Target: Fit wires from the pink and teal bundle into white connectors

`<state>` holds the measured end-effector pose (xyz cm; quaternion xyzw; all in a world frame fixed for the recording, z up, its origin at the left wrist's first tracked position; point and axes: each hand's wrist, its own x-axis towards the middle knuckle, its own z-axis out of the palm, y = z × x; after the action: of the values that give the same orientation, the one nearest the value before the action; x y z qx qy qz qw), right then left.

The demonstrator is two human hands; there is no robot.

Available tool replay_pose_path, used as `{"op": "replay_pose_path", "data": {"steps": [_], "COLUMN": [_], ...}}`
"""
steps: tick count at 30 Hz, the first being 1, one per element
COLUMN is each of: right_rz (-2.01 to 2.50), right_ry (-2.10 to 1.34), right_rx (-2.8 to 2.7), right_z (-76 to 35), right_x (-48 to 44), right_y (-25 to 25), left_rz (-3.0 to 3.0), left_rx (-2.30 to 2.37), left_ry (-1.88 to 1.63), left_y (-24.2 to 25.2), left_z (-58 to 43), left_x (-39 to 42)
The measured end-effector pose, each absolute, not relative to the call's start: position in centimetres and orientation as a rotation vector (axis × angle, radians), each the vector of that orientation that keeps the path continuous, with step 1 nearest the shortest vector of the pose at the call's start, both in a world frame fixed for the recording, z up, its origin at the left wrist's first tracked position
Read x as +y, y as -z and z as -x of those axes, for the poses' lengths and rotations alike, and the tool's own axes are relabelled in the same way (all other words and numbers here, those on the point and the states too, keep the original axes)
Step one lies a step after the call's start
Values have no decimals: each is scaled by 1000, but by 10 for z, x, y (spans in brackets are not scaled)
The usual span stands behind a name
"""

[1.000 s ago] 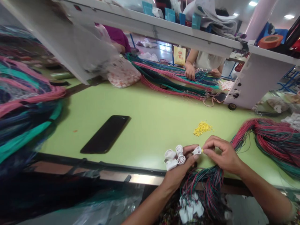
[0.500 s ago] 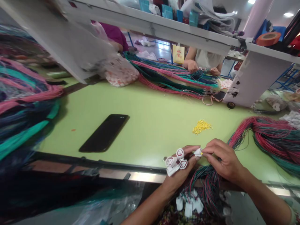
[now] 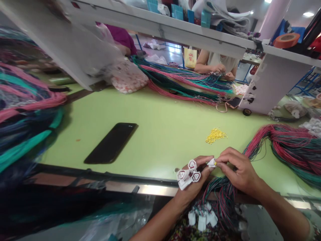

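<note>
My left hand [image 3: 194, 179] pinches a small white plug connector [image 3: 212, 163] between thumb and forefinger. Several more white connectors [image 3: 182, 174] with three-hole faces lie across the back of that hand. My right hand [image 3: 238, 169] closes its thumb and forefinger on a tiny yellow piece [image 3: 215, 163] at the connector's end. Whether the piece sits inside the connector I cannot tell. Beneath the hands, a bundle of thin red, green and dark wires [image 3: 223, 194] hangs over the table edge, with white connectors [image 3: 202, 219] below.
On the green table [image 3: 160, 134] lie a black phone [image 3: 111, 143] and a pile of small yellow pieces [image 3: 215, 135]. Wire bundles lie at the left [image 3: 30, 110], right [image 3: 293, 144] and back [image 3: 185, 80]. A shelf [image 3: 163, 28] spans the back; a co-worker's hands [image 3: 224, 72] show beneath it.
My hands hold nearly the same pose, both on the connector. Across the table, the co-worker's hands have come closer together.
</note>
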<state>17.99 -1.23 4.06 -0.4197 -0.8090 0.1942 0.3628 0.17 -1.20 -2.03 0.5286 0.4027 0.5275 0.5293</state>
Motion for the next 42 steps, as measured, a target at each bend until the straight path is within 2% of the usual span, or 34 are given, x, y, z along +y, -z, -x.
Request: {"op": "replay_pose_path", "data": {"steps": [15, 42], "right_rz": [1245, 1200], "right_ry": [-1091, -1264], "right_rx": [-1504, -1070], "right_z": [-171, -147], "right_x": [-8, -16], "right_y": [-24, -9], "left_rz": [-1181, -1445], "left_rx": [997, 1292], "left_ry": [-1221, -1303], "left_y": [19, 31], "left_z": [-2, -11], "left_x": [-13, -19]}}
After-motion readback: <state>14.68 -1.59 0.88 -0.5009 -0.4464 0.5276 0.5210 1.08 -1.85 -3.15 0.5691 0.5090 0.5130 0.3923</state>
